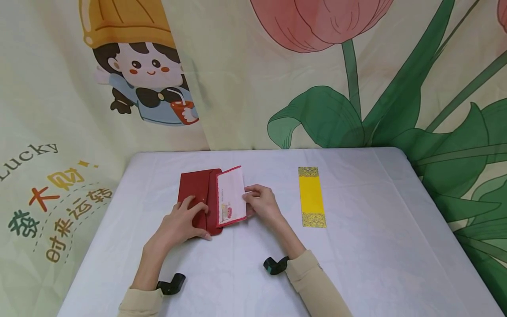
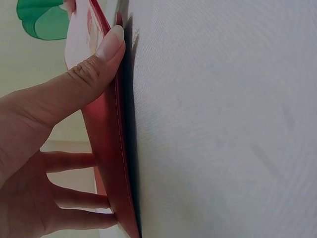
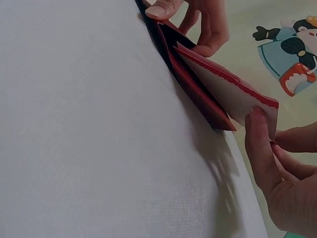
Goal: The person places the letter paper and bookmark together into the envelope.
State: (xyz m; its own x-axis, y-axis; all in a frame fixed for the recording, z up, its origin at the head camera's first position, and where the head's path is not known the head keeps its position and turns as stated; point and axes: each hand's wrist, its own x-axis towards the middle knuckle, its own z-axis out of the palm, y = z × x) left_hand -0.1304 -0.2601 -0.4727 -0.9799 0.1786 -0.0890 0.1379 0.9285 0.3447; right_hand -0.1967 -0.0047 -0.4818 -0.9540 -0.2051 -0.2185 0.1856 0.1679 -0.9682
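Observation:
A dark red paper envelope (image 1: 192,182) lies on the white cloth. From its right side sticks out a white card (image 1: 233,193) with a red border and small printing, tilted up from the envelope in the right wrist view. The right hand (image 1: 264,206) pinches the card's right edge between thumb and fingers. Spread over the envelope, the left hand (image 1: 178,223) presses with its fingertips on the top face, its thumb (image 2: 111,44) on the near edge. The envelope's mouth gapes around the card, whose inner end is hidden.
To the right of the hands lies a yellow paper strip (image 1: 311,193) with patterned ends. Black wrist cameras (image 1: 172,284) sit on both wrists near the cloth. A printed curtain (image 1: 237,110) hangs behind the white-covered table (image 1: 376,246).

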